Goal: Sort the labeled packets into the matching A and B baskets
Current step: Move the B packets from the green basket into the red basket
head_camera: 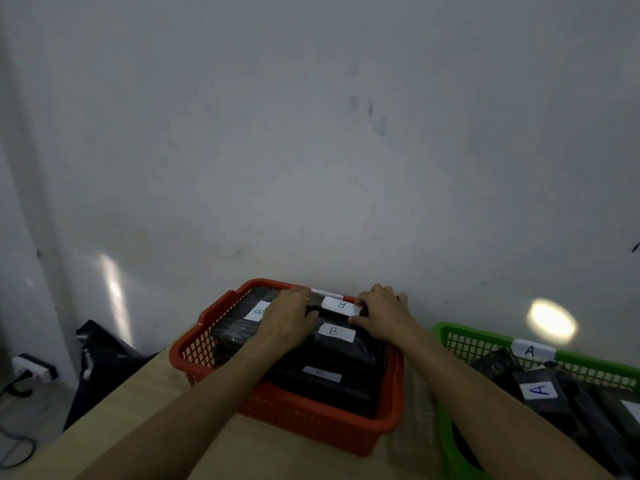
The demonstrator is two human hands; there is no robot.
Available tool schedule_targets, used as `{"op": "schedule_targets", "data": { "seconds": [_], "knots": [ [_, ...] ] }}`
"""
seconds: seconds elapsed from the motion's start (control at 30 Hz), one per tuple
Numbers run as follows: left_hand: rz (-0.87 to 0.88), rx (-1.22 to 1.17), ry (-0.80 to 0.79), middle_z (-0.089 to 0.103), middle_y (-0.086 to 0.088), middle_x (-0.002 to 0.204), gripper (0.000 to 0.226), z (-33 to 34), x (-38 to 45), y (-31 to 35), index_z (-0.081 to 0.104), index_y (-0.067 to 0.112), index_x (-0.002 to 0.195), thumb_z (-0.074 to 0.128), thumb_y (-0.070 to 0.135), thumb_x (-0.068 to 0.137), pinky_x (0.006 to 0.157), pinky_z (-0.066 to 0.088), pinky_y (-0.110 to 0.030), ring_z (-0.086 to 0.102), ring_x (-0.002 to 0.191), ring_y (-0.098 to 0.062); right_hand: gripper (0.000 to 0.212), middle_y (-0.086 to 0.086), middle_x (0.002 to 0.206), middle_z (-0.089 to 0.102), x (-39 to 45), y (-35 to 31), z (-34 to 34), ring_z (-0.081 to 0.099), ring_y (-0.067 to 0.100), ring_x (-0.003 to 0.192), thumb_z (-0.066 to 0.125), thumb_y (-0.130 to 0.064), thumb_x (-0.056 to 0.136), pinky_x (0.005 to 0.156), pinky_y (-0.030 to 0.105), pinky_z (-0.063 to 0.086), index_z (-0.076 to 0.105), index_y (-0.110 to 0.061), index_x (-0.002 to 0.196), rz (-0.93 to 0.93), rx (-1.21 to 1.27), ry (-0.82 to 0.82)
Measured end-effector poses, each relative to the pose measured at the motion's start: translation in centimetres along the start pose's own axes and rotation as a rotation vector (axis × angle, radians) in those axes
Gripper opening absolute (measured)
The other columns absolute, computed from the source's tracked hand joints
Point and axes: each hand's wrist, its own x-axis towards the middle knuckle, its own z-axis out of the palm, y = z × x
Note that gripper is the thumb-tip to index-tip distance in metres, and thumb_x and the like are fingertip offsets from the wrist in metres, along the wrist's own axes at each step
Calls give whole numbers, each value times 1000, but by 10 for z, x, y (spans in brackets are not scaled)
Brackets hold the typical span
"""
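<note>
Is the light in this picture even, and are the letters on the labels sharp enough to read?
Head view: dim and uneven; a bright spot of light glares on the wall above the green basket. The B label in the red basket reads clearly; wide-angle distortion bends the edges.

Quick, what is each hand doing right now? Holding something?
Left hand: grips one end of a black B packet in the red basket.
Right hand: fingers curled on the packet's other end.
</note>
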Motion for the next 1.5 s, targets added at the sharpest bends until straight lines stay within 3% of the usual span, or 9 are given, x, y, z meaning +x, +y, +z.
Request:
{"op": "schedule_targets", "data": {
  "seconds": [0.33, 0.5, 0.6, 0.77, 0.9, 1.07, 1.2, 1.3, 1.5],
  "knots": [
    [128, -56, 10, 64, -4, 117, 43, -10, -15, 23, 63, 16, 122, 63, 45, 91, 90, 48, -33, 59, 109, -21, 49, 3, 130, 53, -48, 14, -35, 45, 23, 124, 55, -51, 95, 99, 41, 30, 54, -23, 136, 0, 179, 137],
    [159, -272, -14, 65, 1, 118, 57, -25, -33, 75, 65, 16, 122, 47, 61, 91, 92, 47, -32, 58, 109, -13, 45, 2, 124, 56, -121, 53, -64, 50, 20, 117, 56, -49, 96, 98, 42, 42, 56, -22, 133, -63, 147, 110],
    [241, -336, -49, 67, 3, 111, 47, -25, -43, 115, 68, 17, 116, 51, 54, 93, 87, 48, -28, 60, 102, -11, 36, 2, 118, 62, -170, 93, -87, 54, 20, 112, 58, -38, 97, 95, 40, 45, 61, -18, 127, 14, 115, 169],
    [302, -369, -144, 68, 2, 106, 39, 1, -61, 175, 67, 15, 113, 64, 46, 89, 83, 55, -34, 63, 93, -9, 14, -1, 93, 68, -251, 150, -108, 63, 22, 88, 58, -28, 94, 69, 35, 50, 70, -20, 96, 162, -20, 242],
    [363, -290, -227, 62, 7, 111, 43, 26, -72, 219, 63, 20, 120, 62, 51, 89, 84, 53, -32, 60, 97, -9, 18, 1, 99, 71, -294, 195, -118, 64, 22, 91, 57, -25, 95, 75, 37, 53, 73, -18, 99, 310, 23, 331],
    [461, -343, -292, 65, 7, 102, 33, 47, -86, 275, 66, 21, 113, 63, 45, 91, 77, 53, -30, 60, 89, -9, 22, 3, 95, 68, -324, 230, -116, 61, 22, 82, 46, -26, 102, 67, 35, 47, 67, -18, 98, 445, 106, 300],
    [478, -372, -367, 66, 11, 99, 52, 60, -96, 316, 65, 26, 115, 55, 67, 85, 74, 53, -25, 61, 84, -2, 29, -1, 89, 66, -334, 236, -112, 60, 17, 78, 47, -39, 101, 64, 32, 44, 66, -21, 90, 413, 196, 242],
    [476, -426, -554, 66, 18, 102, 73, 67, -105, 339, 61, 36, 122, 55, 86, 69, 76, 51, -17, 61, 88, 5, 36, -3, 88, 66, -336, 236, -111, 60, 13, 77, 48, -49, 98, 67, 34, 50, 70, -22, 92, 375, 213, 216],
    [552, -420, -562, 69, 5, 108, 49, 77, -109, 349, 60, 26, 129, 66, 50, 87, 76, 53, -21, 64, 87, -4, 35, -1, 88, 65, -338, 239, -114, 58, 7, 76, 45, -44, 101, 61, 28, 43, 70, -21, 92, 355, 276, 221]
  ]
}}
